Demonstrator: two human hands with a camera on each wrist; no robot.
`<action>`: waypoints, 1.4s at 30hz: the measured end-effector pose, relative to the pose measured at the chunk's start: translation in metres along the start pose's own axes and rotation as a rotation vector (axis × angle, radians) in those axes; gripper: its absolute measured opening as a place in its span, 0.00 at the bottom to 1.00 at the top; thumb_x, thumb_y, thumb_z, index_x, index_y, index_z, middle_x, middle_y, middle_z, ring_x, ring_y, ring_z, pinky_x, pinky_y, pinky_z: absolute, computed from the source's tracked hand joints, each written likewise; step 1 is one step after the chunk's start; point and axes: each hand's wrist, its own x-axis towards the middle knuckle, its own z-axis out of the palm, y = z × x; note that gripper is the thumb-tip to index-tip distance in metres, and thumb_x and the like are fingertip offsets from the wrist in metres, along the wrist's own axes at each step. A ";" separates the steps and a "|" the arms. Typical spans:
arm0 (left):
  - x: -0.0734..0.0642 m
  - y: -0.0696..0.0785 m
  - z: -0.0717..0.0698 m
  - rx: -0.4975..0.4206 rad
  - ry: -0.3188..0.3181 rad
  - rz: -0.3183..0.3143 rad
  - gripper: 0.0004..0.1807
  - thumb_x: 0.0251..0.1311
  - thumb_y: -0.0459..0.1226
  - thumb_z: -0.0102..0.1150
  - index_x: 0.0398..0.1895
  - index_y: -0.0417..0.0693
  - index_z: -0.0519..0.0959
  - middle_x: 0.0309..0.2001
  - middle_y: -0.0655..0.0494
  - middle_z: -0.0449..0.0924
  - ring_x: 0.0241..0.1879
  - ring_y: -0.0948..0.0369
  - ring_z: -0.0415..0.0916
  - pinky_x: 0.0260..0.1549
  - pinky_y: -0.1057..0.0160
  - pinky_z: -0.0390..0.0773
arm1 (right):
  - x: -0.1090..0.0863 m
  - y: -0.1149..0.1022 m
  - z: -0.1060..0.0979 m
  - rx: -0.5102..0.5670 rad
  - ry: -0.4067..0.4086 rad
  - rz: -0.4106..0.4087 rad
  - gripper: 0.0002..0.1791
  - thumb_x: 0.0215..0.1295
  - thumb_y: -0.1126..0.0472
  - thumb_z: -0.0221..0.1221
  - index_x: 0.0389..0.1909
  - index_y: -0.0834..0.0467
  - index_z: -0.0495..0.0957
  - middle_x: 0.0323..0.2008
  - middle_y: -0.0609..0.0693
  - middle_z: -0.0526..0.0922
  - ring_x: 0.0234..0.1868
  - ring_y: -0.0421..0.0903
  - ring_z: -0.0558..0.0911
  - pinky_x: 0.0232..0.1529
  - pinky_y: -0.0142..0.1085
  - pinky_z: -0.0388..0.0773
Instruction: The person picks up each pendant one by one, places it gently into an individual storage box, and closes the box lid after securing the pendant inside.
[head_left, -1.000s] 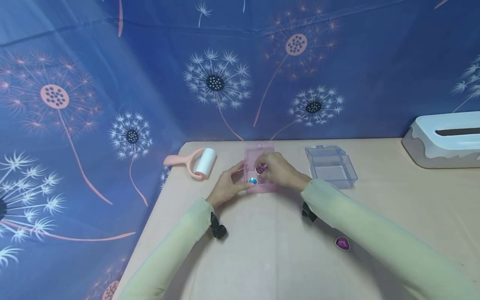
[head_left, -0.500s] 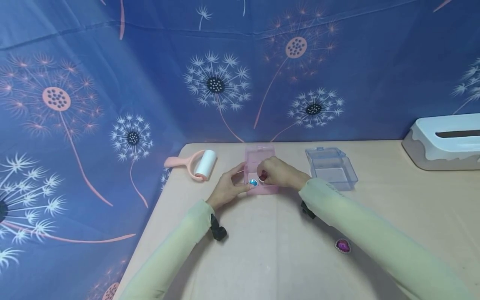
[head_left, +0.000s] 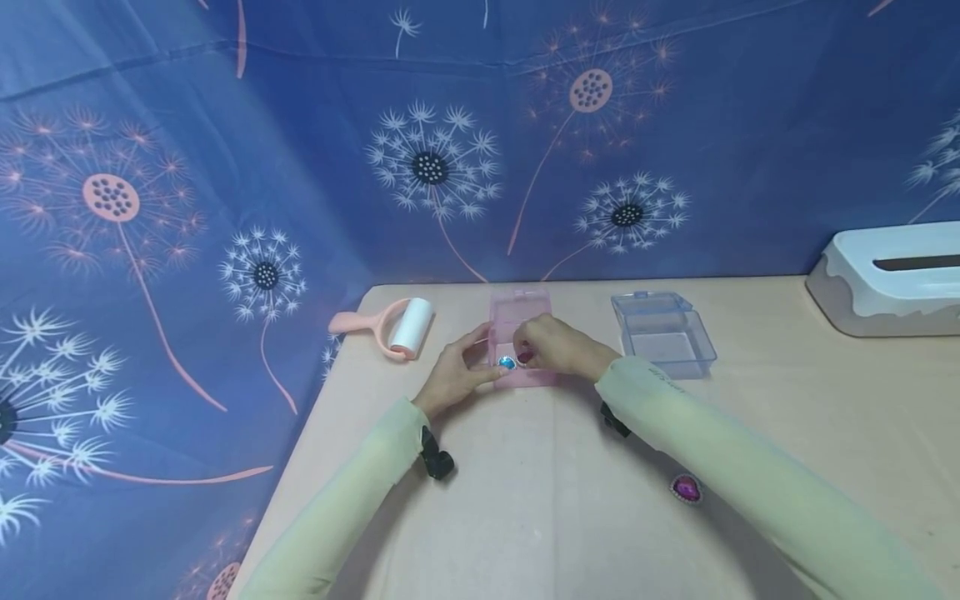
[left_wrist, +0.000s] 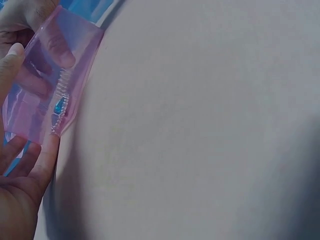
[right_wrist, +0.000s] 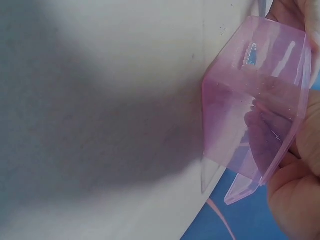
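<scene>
While right hand (head_left: 558, 343) pinches red gem (head_left: 526, 358), left hand (head_left: 455, 375) holds pink box (head_left: 532, 380) beside it. Gem seems light, hard: grip its edges

We wear long sleeves in a pale, greenish cream; the left sleeve (head_left: 345, 500) shows a soft crease low down, and the right sleeve (head_left: 742, 462) carries a small dark marking (head_left: 665, 379) near its end, too small to read. A lumpy black left wrist camera (head_left: 437, 458) and a blocky black right wrist camera (head_left: 615, 421) sit below them. Our left grip (head_left: 455, 372) and right grip (head_left: 558, 343) are bare.
</scene>
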 end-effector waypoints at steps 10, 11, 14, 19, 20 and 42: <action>0.006 -0.014 0.001 -0.036 -0.003 -0.013 0.46 0.53 0.32 0.69 0.73 0.37 0.54 0.73 0.37 0.56 0.70 0.44 0.60 0.65 0.52 0.71 | 0.000 0.000 0.000 0.003 -0.019 0.032 0.09 0.45 0.71 0.72 0.29 0.62 0.84 0.31 0.54 0.86 0.36 0.49 0.84 0.44 0.39 0.84; 0.008 -0.020 0.002 -0.043 0.000 -0.014 0.46 0.53 0.32 0.69 0.74 0.38 0.54 0.73 0.38 0.56 0.70 0.44 0.60 0.65 0.52 0.71 | 0.000 -0.001 0.000 0.006 -0.017 0.032 0.09 0.45 0.70 0.72 0.30 0.62 0.84 0.32 0.55 0.86 0.36 0.50 0.84 0.44 0.40 0.84; 0.012 -0.033 0.003 -0.045 0.016 -0.016 0.47 0.53 0.34 0.70 0.74 0.44 0.55 0.73 0.42 0.57 0.71 0.47 0.60 0.65 0.55 0.71 | -0.001 -0.001 0.000 0.034 0.001 0.029 0.12 0.49 0.70 0.70 0.36 0.64 0.84 0.36 0.57 0.86 0.40 0.52 0.85 0.47 0.42 0.84; 0.012 -0.034 0.003 -0.056 0.034 -0.026 0.47 0.53 0.36 0.71 0.74 0.48 0.57 0.73 0.47 0.59 0.70 0.50 0.62 0.61 0.59 0.75 | -0.005 -0.002 -0.003 0.092 0.043 0.034 0.16 0.54 0.69 0.67 0.46 0.67 0.82 0.44 0.59 0.86 0.47 0.53 0.84 0.53 0.45 0.82; 0.012 -0.034 0.003 -0.060 0.038 -0.022 0.46 0.53 0.36 0.71 0.74 0.48 0.57 0.73 0.47 0.59 0.70 0.50 0.62 0.60 0.59 0.76 | -0.007 -0.003 -0.004 0.098 0.053 0.035 0.16 0.54 0.69 0.66 0.46 0.66 0.82 0.45 0.59 0.86 0.48 0.53 0.84 0.53 0.46 0.82; 0.010 -0.033 0.011 -0.002 0.084 0.012 0.47 0.51 0.34 0.71 0.74 0.47 0.57 0.69 0.42 0.64 0.66 0.48 0.68 0.57 0.62 0.78 | -0.151 -0.043 -0.006 0.195 0.317 -0.003 0.14 0.53 0.67 0.69 0.42 0.59 0.82 0.42 0.47 0.86 0.39 0.46 0.85 0.39 0.34 0.85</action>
